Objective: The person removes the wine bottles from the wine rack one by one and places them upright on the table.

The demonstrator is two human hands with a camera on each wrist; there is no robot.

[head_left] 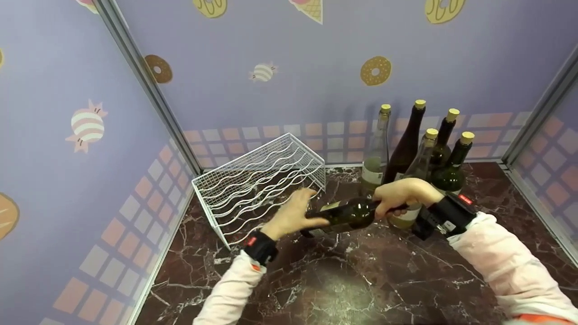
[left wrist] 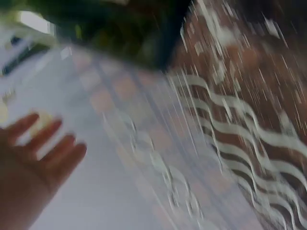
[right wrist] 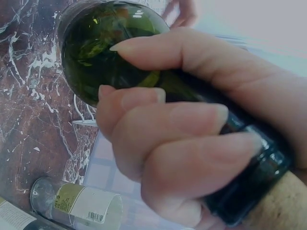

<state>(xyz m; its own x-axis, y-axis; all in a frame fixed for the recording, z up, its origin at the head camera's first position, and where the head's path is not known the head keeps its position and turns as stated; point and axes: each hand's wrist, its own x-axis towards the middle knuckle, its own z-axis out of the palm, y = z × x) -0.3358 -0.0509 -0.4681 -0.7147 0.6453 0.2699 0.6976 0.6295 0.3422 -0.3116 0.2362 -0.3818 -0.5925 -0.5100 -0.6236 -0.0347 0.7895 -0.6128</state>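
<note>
My right hand (head_left: 402, 196) grips a dark green wine bottle (head_left: 360, 213) by its neck, the bottle tipped nearly level with its base to the left. In the right wrist view the fingers (right wrist: 177, 158) curl round the neck, and a cork (right wrist: 278, 206) sits in the mouth. My left hand (head_left: 293, 214) is by the bottle's base, its thumb and fingers spread. The left wrist view is blurred; there the fingers (left wrist: 53, 148) look straight and apart from the bottle (left wrist: 120, 28). A white wire rack (head_left: 262, 187) with wavy bars lies just beyond the left hand.
Several corked bottles stand close together at the back right, among them a clear one (head_left: 375, 158) and a green one (head_left: 449, 176). Patterned walls (head_left: 316, 90) enclose the dark marbled table (head_left: 334, 289) at the back and sides.
</note>
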